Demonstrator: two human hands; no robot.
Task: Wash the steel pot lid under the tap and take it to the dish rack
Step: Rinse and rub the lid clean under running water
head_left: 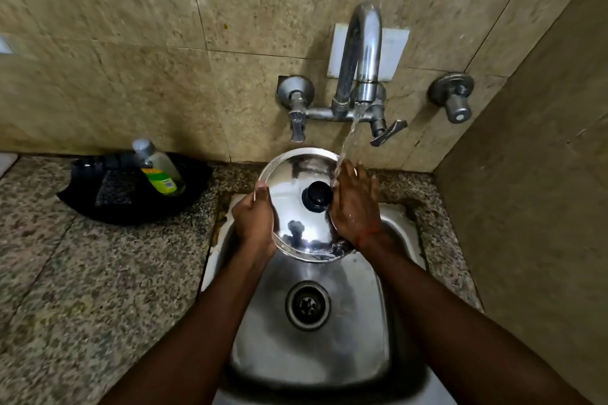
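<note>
A tiled wall backs a speckled stone tabletop, with a steel sink sunk into it at the corner. No dish rack is in view.

The steel pot lid is held above the far end of the sink, tilted towards the person, dome side up. The wall tap is running, and its stream of water lands at the lid's right edge.

A black tray sits on the tabletop left of the sink, well apart from the lid. It carries a dark scrub pad and a leaning bottle of greenish liquid.

Of the 2 hands, the left hand grips the lid's left rim, thumb on top and fingers curled beneath. The right hand lies flat on the right side with fingers straight, under the water.

The lid looks thin, stiff and light, but wet polished steel is likely slippery. The rolled rim or the black knob at its centre should give the surest hold.

The tap's lever handle hangs just above the lid, so lifting straight up could knock it. The side wall on the right stands close.
</note>
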